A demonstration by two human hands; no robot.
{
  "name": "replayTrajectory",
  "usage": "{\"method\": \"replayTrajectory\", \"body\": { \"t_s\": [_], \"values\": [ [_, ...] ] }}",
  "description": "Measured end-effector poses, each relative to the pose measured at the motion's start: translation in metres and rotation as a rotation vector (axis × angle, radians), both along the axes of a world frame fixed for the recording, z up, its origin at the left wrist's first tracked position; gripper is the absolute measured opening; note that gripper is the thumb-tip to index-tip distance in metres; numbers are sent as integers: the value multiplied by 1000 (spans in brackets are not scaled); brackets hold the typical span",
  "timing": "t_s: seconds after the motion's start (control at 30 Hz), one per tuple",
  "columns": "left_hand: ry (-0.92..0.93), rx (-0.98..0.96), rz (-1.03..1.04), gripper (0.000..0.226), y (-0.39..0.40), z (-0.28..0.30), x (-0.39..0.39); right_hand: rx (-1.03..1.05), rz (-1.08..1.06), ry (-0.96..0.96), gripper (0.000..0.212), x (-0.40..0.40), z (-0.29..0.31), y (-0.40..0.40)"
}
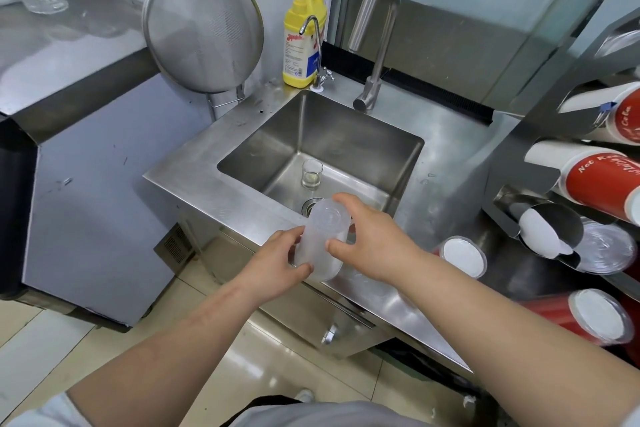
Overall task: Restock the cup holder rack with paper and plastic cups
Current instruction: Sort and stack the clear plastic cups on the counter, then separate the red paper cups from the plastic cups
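Both forearms are bare from the wrists up to above the elbows. The left hand (268, 269) and the right hand (375, 241) wear no gloves, rings or watch. A light grey garment (311, 415) covers the body at the bottom edge.

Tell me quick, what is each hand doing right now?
Left hand: closed around the near end of the clear plastic cup stack.
Right hand: gripping the same stack at its far end.

A glass (311, 174) is standing in the sink (346, 135); the rack (540, 135) is sitting right of it, the bottle (304, 35) behind.
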State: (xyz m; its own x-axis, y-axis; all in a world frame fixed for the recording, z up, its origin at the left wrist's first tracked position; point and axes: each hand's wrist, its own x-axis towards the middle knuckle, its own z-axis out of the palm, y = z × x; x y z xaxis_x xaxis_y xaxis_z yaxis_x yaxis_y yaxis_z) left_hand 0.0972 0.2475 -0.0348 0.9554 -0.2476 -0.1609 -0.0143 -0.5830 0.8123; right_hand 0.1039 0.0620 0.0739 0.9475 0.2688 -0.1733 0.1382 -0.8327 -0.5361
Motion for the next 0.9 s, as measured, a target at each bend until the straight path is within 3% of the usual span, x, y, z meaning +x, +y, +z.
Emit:
{"method": "replayTrajectory", "body": {
  "t_s": [0.2, 0.43, 0.6, 0.73, 0.9],
  "values": [
    [-7, 64, -16, 61, 6, 11, 6, -166, 72, 44, 74, 6, 15, -2],
    [-77, 166, -72, 55, 21, 41, 13, -321, 165, 117, 51, 15, 41, -2],
    [-138, 463, -295, 42, 32, 95, 41, -458, 234, 53, 61, 19, 69, -12],
    [-207, 724, -486, 41, 15, 154, 78, -569, 257, -43, 52, 26, 94, -27],
    [-248, 957, -712, 44, -44, 219, 94, -713, 270, -16, 43, 16, 120, -59]
  ]
}}
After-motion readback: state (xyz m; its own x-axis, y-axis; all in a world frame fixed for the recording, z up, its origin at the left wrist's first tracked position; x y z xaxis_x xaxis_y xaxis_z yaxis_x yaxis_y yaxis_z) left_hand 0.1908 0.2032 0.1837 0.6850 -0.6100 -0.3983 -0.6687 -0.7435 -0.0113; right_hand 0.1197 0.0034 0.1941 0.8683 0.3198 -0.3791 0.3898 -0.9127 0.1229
